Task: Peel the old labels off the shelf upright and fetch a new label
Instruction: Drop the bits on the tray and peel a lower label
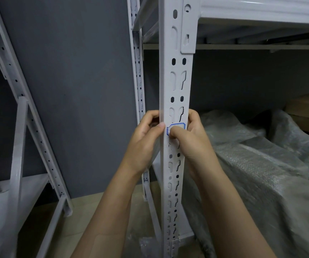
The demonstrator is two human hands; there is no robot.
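While left hand and right hand grip upright mid-frame, right thumb on label, grey wall behind, wrapped bundle lower right

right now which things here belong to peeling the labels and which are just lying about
Job:
pale grey perforated steel shelf upright
white blue-bordered paper label on it
left hand gripping its edge
right hand, thumb on the label

Lying about:
bubble-wrapped bundle on the right
brown cardboard box behind it
second grey shelf frame on the left
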